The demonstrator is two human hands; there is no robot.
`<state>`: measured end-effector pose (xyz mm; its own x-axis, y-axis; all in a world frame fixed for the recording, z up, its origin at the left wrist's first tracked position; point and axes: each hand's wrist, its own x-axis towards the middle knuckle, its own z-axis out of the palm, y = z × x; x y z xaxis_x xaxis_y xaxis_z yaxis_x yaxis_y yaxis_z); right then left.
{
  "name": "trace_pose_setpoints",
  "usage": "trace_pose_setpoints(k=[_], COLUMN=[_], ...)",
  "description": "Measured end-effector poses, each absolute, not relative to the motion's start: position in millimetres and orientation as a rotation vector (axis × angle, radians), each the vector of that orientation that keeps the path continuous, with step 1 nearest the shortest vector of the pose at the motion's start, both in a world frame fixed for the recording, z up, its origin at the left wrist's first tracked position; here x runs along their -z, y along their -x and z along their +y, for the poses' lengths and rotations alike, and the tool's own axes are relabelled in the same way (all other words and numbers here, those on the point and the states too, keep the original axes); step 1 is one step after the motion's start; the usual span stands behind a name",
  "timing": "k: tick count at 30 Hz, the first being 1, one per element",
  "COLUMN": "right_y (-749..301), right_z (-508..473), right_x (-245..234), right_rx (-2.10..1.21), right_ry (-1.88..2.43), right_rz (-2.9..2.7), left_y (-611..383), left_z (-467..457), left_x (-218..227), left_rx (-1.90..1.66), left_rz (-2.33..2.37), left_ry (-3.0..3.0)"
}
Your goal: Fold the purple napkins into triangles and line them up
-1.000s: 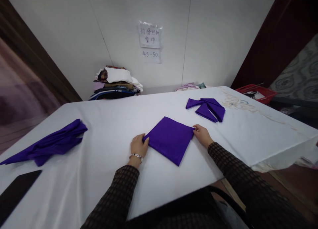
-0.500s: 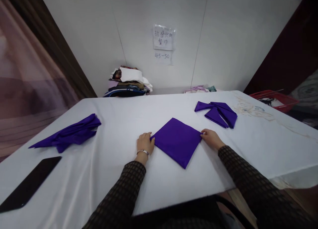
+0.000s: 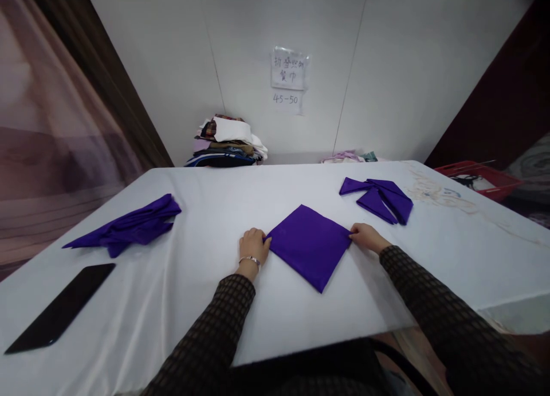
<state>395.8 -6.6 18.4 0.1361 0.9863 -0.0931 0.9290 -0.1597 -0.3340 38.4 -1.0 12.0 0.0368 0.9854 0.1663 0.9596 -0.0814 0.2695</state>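
Note:
A purple cloth napkin (image 3: 310,246) lies folded into a flat diamond, one corner pointing toward me. My left hand (image 3: 254,247), with a bracelet at the wrist, pinches its left corner. At the opposite corner, the fingers of my right hand (image 3: 365,236) are closed on the cloth. Farther back on the right rests another purple napkin (image 3: 380,198), folded into a shape with several points. A crumpled heap of purple cloth (image 3: 133,224) is on the left.
A white cloth covers the table (image 3: 206,212). A flat black slab (image 3: 62,307) lies at the left front. Folded clothes (image 3: 230,142) are stacked by the wall, below a paper sign (image 3: 289,69). Beyond the right edge stands a red basket (image 3: 494,181).
The view has shifted slightly, so everything appears a little farther right. Both hands keep hold of the napkin's side corners, and its diamond shape looks the same.

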Motion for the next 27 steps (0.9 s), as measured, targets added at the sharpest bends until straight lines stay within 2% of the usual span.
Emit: trace_pose_setpoints(k=[8,18,27], right_y=[-392.0,-391.6,-303.2], right_z=[-11.7,31.4,107.8], right_x=[-19.1,-28.0,-36.2], right_rx=[-0.353,-0.500,-0.367], right_ry=[2.166,2.090,1.792], right_rz=[-1.906,-1.915,-2.003], left_y=[-38.3,-36.7,-78.1], left_z=[-5.4,-50.6,-133.2], left_x=[-13.2,-18.4,-17.5], left_rx=[-0.495,-0.461,-0.437], left_rz=[1.983,1.851,1.438], left_ry=[-2.058,-1.974,-2.196])
